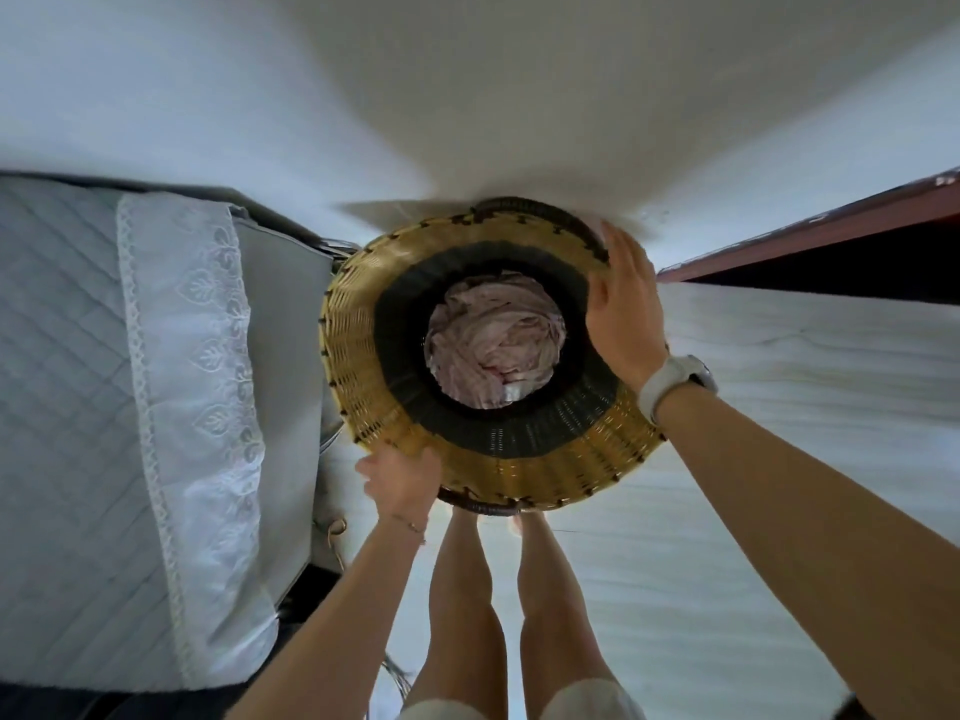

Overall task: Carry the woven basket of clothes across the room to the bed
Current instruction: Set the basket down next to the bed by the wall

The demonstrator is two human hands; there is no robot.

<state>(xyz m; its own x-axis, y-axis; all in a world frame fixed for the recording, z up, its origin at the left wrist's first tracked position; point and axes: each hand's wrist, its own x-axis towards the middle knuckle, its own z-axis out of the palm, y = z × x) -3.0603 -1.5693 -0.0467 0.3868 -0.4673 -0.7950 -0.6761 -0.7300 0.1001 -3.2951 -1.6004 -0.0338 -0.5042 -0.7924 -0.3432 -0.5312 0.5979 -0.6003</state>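
Close beside bed (78, 356), both hands (402, 483) (621, 314) grip woven basket (358, 366) rim; clothes (493, 340) inside.

Both hands on the woven basket (488, 356): left hand (402, 483) at its near rim, right hand (621, 309) at the far rim, pink clothes (493, 340) inside, bed (130, 407) just left.

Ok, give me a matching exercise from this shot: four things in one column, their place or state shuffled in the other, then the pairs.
Things:
1. left hand
2. right hand
3. clothes
4. lace-edged cloth

Places or states:
A. bundled inside the woven basket
B. draped over the bed
C. on the basket's near rim
D. on the basket's far right side, a watch at the wrist

Pairs: 1-C, 2-D, 3-A, 4-B
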